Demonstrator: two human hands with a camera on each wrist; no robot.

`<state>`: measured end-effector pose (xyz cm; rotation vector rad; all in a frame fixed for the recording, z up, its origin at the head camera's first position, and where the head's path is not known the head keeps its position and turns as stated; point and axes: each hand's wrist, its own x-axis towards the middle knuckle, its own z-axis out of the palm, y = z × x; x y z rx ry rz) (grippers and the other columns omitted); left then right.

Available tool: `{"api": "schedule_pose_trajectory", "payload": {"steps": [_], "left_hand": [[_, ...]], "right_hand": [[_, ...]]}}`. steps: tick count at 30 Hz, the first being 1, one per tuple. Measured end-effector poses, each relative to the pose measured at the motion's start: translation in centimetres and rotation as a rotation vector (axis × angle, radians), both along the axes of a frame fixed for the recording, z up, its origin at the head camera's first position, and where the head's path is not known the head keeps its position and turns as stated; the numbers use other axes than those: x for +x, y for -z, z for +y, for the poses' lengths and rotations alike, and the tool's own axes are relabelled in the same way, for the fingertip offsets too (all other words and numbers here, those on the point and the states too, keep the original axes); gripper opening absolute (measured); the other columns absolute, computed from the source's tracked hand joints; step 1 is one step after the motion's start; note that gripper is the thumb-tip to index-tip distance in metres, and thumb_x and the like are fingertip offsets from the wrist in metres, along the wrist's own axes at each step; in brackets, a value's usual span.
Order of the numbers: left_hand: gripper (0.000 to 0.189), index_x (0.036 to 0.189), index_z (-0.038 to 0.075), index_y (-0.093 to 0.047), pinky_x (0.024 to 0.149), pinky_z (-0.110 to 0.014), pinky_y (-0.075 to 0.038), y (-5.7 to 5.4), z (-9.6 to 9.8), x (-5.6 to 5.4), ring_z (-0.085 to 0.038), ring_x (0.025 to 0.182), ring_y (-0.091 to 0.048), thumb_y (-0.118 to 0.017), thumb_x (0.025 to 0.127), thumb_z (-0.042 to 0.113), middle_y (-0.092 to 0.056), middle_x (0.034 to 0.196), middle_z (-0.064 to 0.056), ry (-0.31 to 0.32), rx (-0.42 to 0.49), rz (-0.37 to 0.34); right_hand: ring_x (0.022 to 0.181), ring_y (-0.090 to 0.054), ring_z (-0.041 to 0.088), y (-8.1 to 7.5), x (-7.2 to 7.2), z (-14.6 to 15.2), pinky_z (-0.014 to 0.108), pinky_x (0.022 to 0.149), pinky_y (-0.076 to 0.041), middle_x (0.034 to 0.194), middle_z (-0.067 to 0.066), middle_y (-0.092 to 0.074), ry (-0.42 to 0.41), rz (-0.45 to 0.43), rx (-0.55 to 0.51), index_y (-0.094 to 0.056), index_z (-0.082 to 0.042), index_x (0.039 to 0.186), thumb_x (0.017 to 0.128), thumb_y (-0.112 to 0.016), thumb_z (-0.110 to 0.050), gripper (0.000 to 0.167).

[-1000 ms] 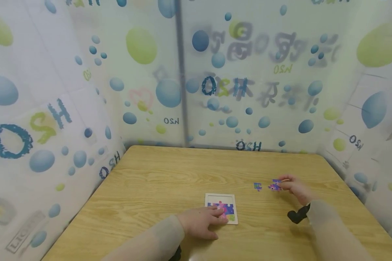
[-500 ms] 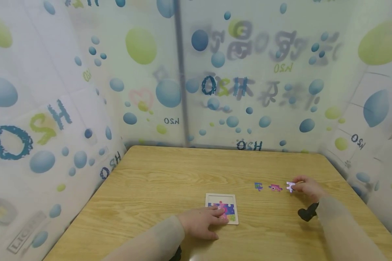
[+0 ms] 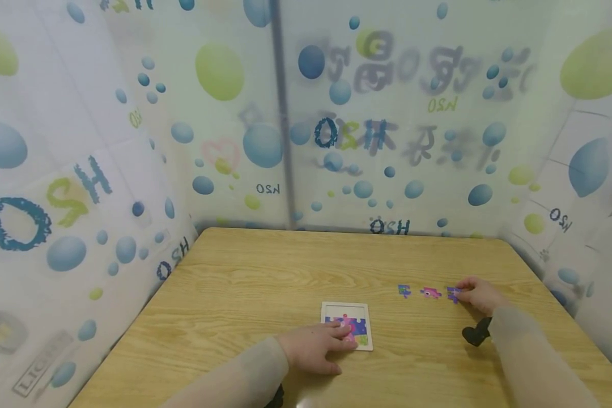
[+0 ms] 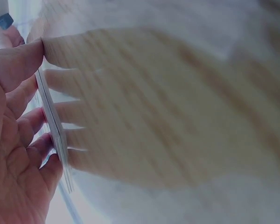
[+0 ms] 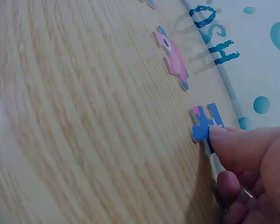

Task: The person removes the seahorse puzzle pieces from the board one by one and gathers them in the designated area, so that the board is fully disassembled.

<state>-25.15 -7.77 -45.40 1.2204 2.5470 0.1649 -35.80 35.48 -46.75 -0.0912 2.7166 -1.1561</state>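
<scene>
My left hand (image 3: 313,347) rests with spread, fairly straight fingers on a white-framed jigsaw puzzle (image 3: 369,334). Pieces fill the lower part of its tray, while the upper strip shows bare white. In the left wrist view the fingers (image 4: 30,121) lie along the frame's edge (image 4: 53,121). At the right of the table, my right hand (image 3: 481,296) pinches a blue puzzle piece (image 5: 203,123) between thumb and fingers, close over the wood. Left of it lie a pink puzzle piece with an eye (image 3: 430,293) and a blue-and-green puzzle piece (image 3: 404,290).
The wooden table (image 3: 255,272) reaches back to a patterned curtain (image 3: 224,170) with blue and green dots. Similar curtains stand along the left and right sides. A black strap piece (image 3: 476,332) sits at the right wrist.
My right hand has moved right with the blue piece, away from the pink one. The piece's pale side showed half a second ago; its printed side shows now. The left hand stays put.
</scene>
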Motion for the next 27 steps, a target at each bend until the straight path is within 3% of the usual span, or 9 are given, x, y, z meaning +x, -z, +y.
{"api": "schedule_pose_trajectory", "payload": {"steps": [7,15,18,23,27], "left_hand": [[0.058,0.147,0.032,-0.04,0.114,-0.031,-0.023,-0.2,0.1,0.2,-0.017,0.144,-0.02,-0.058,0.093,0.045,-0.028,0.156,0.004,0.004,-0.003,0.012],[0.058,0.147,0.031,-0.04,0.114,-0.032,-0.025,-0.4,0.1,0.4,-0.019,0.144,-0.022,-0.057,0.093,0.046,-0.029,0.156,0.004,0.015,-0.007,0.041],[0.058,0.147,0.031,-0.04,0.114,-0.032,-0.025,-0.3,0.0,0.4,-0.02,0.144,-0.022,-0.057,0.093,0.046,-0.029,0.156,0.003,0.015,-0.008,0.046],[0.058,0.146,0.032,-0.041,0.114,-0.033,-0.025,-0.2,0.0,0.4,-0.02,0.144,-0.022,-0.057,0.093,0.046,-0.028,0.156,0.004,0.007,-0.007,0.045],[0.057,0.146,0.031,-0.043,0.114,-0.032,-0.025,-0.3,0.0,0.5,-0.02,0.144,-0.023,-0.058,0.092,0.046,-0.03,0.155,0.004,0.006,-0.003,0.052]], "right_hand": [[0.097,-0.056,0.033,0.3,0.2,0.0,0.046,0.086,-0.044,0.102,0.021,-0.062,0.029,0.011,0.013,-0.05,0.017,0.118,0.094,-0.061,-0.014,0.04],[0.116,-0.047,0.046,-0.3,0.8,-0.8,0.057,0.096,-0.039,0.128,0.034,-0.048,0.045,-0.01,-0.015,-0.045,0.012,0.131,0.098,-0.054,-0.031,0.055],[0.112,-0.05,0.04,-0.6,0.9,-1.8,0.054,0.094,-0.042,0.127,0.03,-0.051,0.045,0.0,-0.043,-0.046,0.01,0.131,0.099,-0.052,-0.033,0.054],[0.093,-0.053,0.026,-1.2,1.2,-5.2,0.036,0.077,-0.048,0.117,0.022,-0.055,0.061,-0.007,-0.219,-0.045,0.012,0.131,0.101,-0.05,-0.022,0.046],[0.1,-0.052,0.026,-1.6,1.6,-8.4,0.036,0.084,-0.048,0.124,0.024,-0.053,0.06,-0.032,-0.305,-0.044,0.01,0.131,0.101,-0.051,-0.02,0.044]]}}
